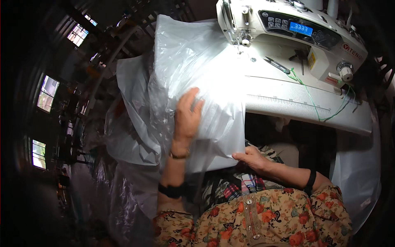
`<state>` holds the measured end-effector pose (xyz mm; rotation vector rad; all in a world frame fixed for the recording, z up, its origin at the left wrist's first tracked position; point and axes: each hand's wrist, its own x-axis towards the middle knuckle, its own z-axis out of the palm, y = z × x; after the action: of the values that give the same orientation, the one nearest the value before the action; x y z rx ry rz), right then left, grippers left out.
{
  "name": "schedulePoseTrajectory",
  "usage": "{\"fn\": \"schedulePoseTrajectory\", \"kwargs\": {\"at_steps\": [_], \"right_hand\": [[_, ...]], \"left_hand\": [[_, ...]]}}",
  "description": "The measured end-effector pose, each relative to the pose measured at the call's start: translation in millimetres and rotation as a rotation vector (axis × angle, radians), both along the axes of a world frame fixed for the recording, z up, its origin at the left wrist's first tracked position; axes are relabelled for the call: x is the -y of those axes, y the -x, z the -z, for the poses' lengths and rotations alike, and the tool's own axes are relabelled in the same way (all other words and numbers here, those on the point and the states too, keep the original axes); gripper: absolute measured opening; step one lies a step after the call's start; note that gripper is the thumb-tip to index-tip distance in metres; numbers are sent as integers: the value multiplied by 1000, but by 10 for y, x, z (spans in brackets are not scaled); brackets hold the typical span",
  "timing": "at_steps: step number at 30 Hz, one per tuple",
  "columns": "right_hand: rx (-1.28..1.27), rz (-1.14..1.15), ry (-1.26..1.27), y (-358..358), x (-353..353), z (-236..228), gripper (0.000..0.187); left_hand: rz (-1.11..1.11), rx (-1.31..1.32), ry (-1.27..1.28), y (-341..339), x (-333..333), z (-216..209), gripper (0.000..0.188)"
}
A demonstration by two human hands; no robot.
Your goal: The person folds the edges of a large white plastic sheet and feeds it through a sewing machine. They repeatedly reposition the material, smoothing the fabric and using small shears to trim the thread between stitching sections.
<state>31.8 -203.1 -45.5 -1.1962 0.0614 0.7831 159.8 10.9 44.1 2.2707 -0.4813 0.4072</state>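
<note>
A big sheet of clear plastic film [193,66] drapes from the sewing machine table over my lap. My left hand [187,119] lies flat on it with fingers spread, pressing the film near its middle. My right hand [251,158] pinches the lower right corner of the film at its edge, just below the table front.
A white industrial sewing machine [288,29] with a blue lit display stands on the white table [296,94], which carries a printed ruler. Small snips [276,64] and a green thread [312,99] lie on it. More plastic sheeting [127,123] piles at my left.
</note>
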Motion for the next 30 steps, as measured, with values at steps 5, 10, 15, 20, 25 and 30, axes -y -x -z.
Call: {"fn": "schedulePoseTrajectory", "kwargs": {"at_steps": [5, 10, 15, 20, 25, 30], "right_hand": [[218, 168, 88, 26, -86, 373, 31], [292, 281, 128, 103, -230, 578, 26], [304, 271, 127, 155, -249, 627, 27], [319, 233, 172, 175, -212, 496, 27], [335, 245, 113, 181, -233, 485, 30], [516, 211, 232, 217, -225, 344, 33]], "left_hand": [[4, 211, -237, 882, 428, 165, 37], [-188, 206, -398, 1151, 315, 517, 33], [-233, 212, -472, 1141, 131, 606, 32], [-284, 194, -338, 1201, 111, 596, 29], [-161, 179, -307, 1244, 94, 527, 10], [102, 52, -152, 1385, 266, -48, 6]]}}
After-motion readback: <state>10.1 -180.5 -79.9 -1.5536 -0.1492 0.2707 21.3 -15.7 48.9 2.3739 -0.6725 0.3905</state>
